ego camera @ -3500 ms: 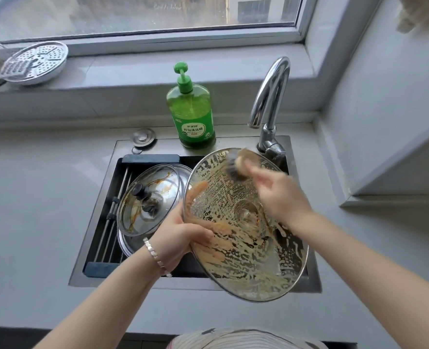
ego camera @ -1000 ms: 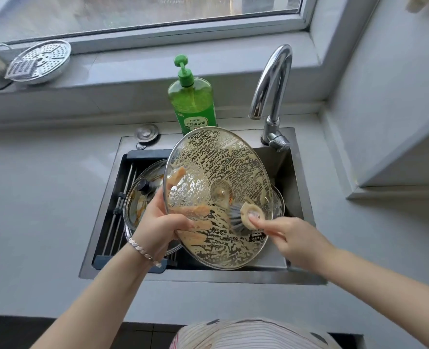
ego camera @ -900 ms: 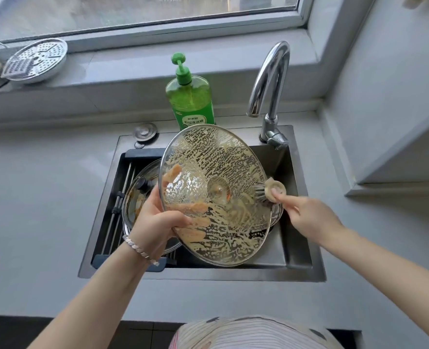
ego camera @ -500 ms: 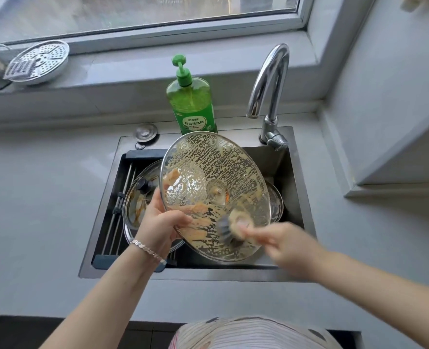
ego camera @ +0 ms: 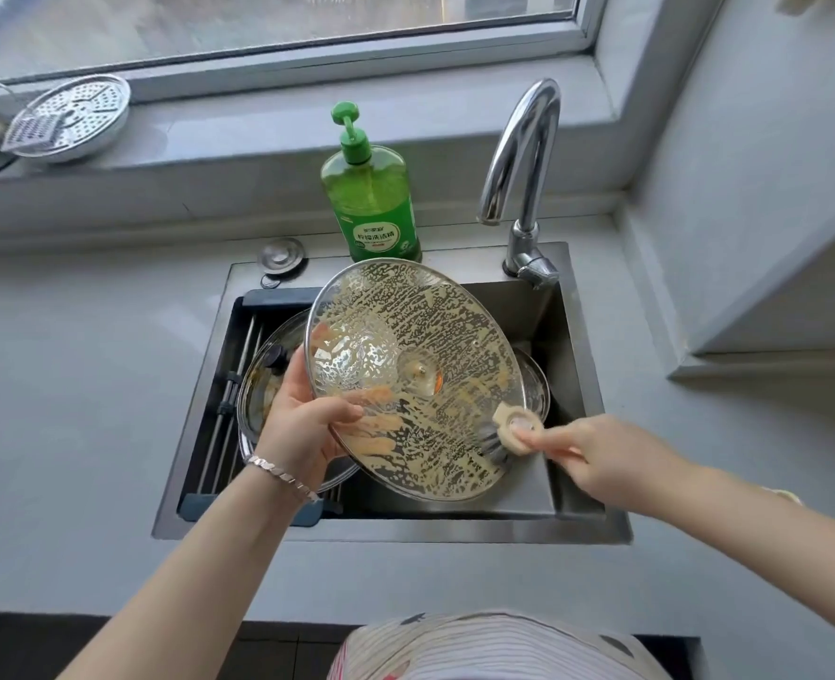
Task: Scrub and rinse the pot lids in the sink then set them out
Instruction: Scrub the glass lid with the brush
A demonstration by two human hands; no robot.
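A large glass pot lid (ego camera: 435, 336), smeared with yellowish soap film, is tilted above the steel sink (ego camera: 577, 522). My left hand (ego camera: 302, 424) grips its left rim, thumb on the near face and fingers showing through the glass. My right hand (ego camera: 596, 454) pinches a round dish brush (ego camera: 508, 431) whose dark bristles press the lid's lower right edge. A second glass lid (ego camera: 263, 385) with a black knob and orange streaks lies in the sink behind my left hand. Part of a third lid (ego camera: 535, 385) shows behind the large lid's right side.
A green dish-soap bottle (ego camera: 373, 198) stands behind the sink, with the chrome faucet (ego camera: 523, 159) to its right. A drain plug (ego camera: 280, 255) lies on the counter. A perforated metal steamer plate (ego camera: 74, 115) sits on the windowsill. A dark roll-up rack (ego camera: 239, 400) spans the sink's left side.
The brush has swept across the soapy lid from its lower middle to its lower right edge. My left hand keeps the same hold on the lid, which stays tilted over the sink.
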